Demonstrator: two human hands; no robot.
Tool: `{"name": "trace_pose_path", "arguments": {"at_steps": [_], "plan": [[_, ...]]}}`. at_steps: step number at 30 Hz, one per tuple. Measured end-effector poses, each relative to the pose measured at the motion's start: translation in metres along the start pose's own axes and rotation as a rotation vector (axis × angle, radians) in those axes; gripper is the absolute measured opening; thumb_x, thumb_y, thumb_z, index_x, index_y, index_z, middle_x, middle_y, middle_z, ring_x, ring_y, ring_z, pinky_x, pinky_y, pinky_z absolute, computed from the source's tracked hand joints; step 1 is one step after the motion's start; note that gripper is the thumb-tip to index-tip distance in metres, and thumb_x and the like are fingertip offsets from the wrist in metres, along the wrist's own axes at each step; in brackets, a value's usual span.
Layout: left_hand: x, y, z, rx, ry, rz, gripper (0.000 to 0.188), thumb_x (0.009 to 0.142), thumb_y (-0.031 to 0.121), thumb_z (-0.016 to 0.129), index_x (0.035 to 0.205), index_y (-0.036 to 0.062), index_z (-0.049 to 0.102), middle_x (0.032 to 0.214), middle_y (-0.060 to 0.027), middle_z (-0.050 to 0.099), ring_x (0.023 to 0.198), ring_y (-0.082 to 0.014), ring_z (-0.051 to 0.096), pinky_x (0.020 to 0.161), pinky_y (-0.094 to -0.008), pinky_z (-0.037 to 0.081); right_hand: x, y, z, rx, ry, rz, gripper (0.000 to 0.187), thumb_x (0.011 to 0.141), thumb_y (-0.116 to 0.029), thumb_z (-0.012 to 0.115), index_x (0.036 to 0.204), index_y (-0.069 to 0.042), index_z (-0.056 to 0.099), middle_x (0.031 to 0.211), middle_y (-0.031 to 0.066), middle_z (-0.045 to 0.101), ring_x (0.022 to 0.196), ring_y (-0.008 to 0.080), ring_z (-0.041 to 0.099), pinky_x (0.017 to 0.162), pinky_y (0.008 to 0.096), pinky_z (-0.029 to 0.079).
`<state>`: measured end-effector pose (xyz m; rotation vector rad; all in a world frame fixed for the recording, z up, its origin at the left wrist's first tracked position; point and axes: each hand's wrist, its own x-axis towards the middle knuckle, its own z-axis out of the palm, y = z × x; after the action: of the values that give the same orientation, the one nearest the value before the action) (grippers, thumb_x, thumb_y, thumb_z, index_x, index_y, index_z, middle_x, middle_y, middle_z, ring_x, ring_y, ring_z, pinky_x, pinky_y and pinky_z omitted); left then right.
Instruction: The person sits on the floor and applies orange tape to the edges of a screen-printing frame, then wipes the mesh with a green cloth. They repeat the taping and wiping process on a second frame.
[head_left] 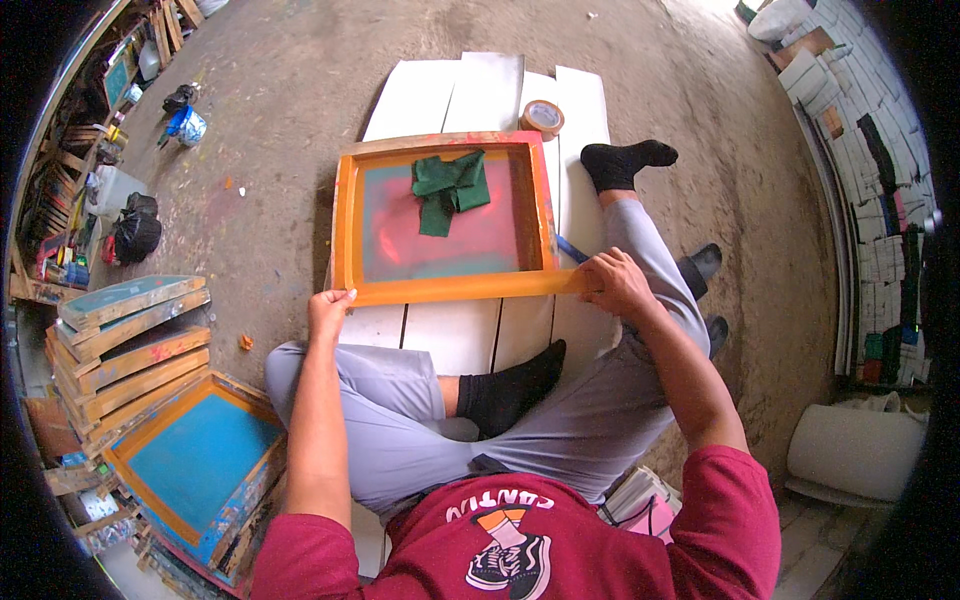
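Observation:
A wooden screen-printing frame (548, 200) lies before me, its mesh smeared pink and teal, with brown tape along its sides. A strip of brown packing tape (460, 288) runs along the frame's near side and past its right corner. My left hand (328, 314) is closed at the near left corner, thumb and fingers pinching the strip's left end. My right hand (618, 284) is closed round the other end, just beyond the right corner. A crumpled dark green cloth (450, 188) rests on the mesh. By the far right corner lies a roll of brown tape (541, 118).
White boards (420, 95) lie under the frame. A slim blue object (572, 249) shows near my right hand. Stacked frames (140, 345) and a blue-meshed frame (205, 455) stand at left, a white-blue bucket (187, 126) farther off. A white roll (855, 448) lies at right.

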<state>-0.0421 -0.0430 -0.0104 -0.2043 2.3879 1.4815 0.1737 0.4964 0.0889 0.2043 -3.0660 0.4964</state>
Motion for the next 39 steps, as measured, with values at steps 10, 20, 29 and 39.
{"name": "trace_pose_path", "arguments": {"at_steps": [10,20,29,39], "plan": [[0.004,-0.013,0.009,0.233,0.114,0.064,0.024,0.089,0.024,0.083,0.091,0.0006,0.080,0.074,-0.0063,0.075,0.063,-0.0124,0.066,0.061,-0.0332,0.051,-0.007,-0.003,0.007,-0.141,0.040,-0.152,0.024,0.074,-0.030,0.080,0.096,-0.024,0.075,0.106,-0.0016,0.062,0.102,0.0226,0.057,0.087,0.0366,0.048],[0.005,-0.020,0.010,0.344,0.216,0.103,0.028,0.086,0.027,0.085,0.092,0.0000,0.080,0.080,-0.0145,0.078,0.073,-0.0252,0.075,0.070,-0.0391,0.056,-0.004,-0.003,0.010,-0.214,0.041,-0.199,0.022,0.078,-0.031,0.075,0.099,-0.023,0.074,0.101,-0.0023,0.060,0.100,0.0208,0.055,0.083,0.0346,0.046],[0.001,-0.015,0.015,0.334,0.291,0.157,0.025,0.085,0.026,0.086,0.092,0.0022,0.081,0.083,-0.0164,0.077,0.074,-0.0288,0.075,0.071,-0.0407,0.056,-0.001,-0.006,0.023,-0.377,-0.023,-0.229,0.028,0.075,-0.033,0.082,0.096,-0.019,0.070,0.106,-0.0017,0.062,0.105,0.0211,0.056,0.089,0.0368,0.048],[0.002,-0.017,0.016,0.354,0.316,0.152,0.024,0.086,0.025,0.085,0.088,0.0020,0.080,0.079,-0.0158,0.077,0.071,-0.0286,0.074,0.070,-0.0424,0.056,0.004,-0.011,0.015,-0.313,-0.068,-0.146,0.032,0.086,-0.024,0.065,0.117,-0.017,0.058,0.110,-0.0005,0.067,0.107,0.0232,0.058,0.094,0.0381,0.050]]}}
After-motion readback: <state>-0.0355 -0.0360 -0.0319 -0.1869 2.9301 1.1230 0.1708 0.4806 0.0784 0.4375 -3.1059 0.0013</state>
